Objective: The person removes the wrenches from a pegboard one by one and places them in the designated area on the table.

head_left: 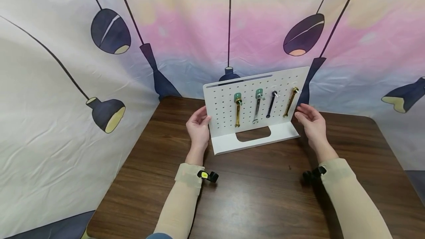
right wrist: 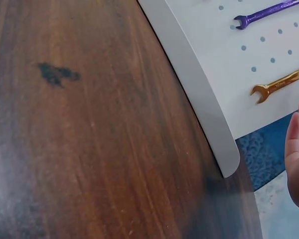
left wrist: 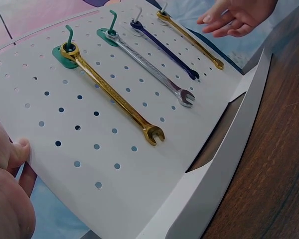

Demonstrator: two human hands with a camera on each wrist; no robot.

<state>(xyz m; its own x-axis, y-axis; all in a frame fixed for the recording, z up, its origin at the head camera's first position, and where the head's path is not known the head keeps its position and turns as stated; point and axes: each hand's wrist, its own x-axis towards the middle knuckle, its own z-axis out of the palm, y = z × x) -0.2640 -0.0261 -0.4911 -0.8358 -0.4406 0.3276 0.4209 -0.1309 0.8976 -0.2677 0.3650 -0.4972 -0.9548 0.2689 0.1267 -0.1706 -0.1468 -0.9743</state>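
A white pegboard stand [head_left: 222, 115] is upright on the table, its left side nearer than its right. Four hooks would be several: on several hooks hang a gold wrench [head_left: 238, 115], a silver wrench [left wrist: 147, 67], a purple wrench [right wrist: 269, 12] and, at the right, another gold wrench [head_left: 290, 103]. My left hand [head_left: 198, 127] pinches the board's left edge, thumb in front and fingers behind. Beside the right edge, my right hand [head_left: 313, 125] is held with its fingers extended and nothing in them. A small gap separates it from the board in the left wrist view.
The stand rests on a dark brown wooden table [head_left: 252, 194]. Behind it hangs a cloth backdrop [head_left: 192, 28] printed with lamps. Each forearm wears a strapped wrist camera, the left camera [head_left: 212, 176] and the right camera [head_left: 308, 177]. A dark mark [right wrist: 57, 73] shows on the tabletop.
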